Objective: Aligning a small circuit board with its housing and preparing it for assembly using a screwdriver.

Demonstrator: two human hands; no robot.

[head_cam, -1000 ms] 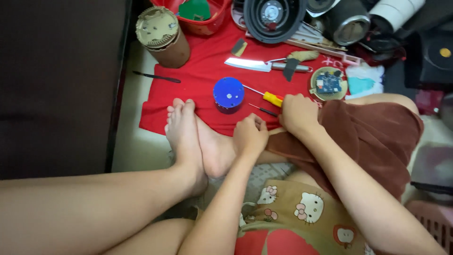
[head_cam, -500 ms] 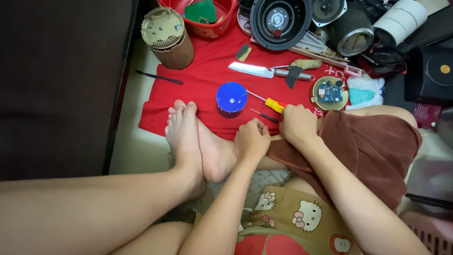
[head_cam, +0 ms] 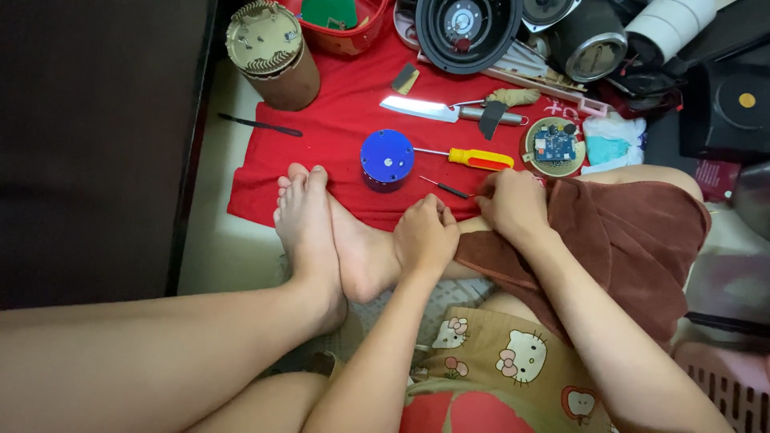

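I sit on the floor with my feet crossed on the edge of a red cloth (head_cam: pixel 337 128). A brown towel (head_cam: pixel 634 232) lies over my right leg. My left hand (head_cam: pixel 425 234) is closed on the towel's near corner, beside my ankle. My right hand (head_cam: pixel 513 204) grips the towel's edge a little further right. Just beyond my hands lie a thin black screwdriver (head_cam: pixel 446 189), a blue cylinder (head_cam: pixel 387 159) and a yellow-and-red screwdriver (head_cam: pixel 473 158).
Further back on the cloth are a cleaver (head_cam: pixel 421 108), a round circuit board (head_cam: pixel 553 146), a brown cylinder (head_cam: pixel 274 56), a red basket (head_cam: pixel 341 36) and a black speaker cone (head_cam: pixel 468 30). Dark furniture (head_cam: pixel 96 144) stands at the left, black gear at the right.
Both hands stay in the same place on the towel; only the view has wobbled slightly.
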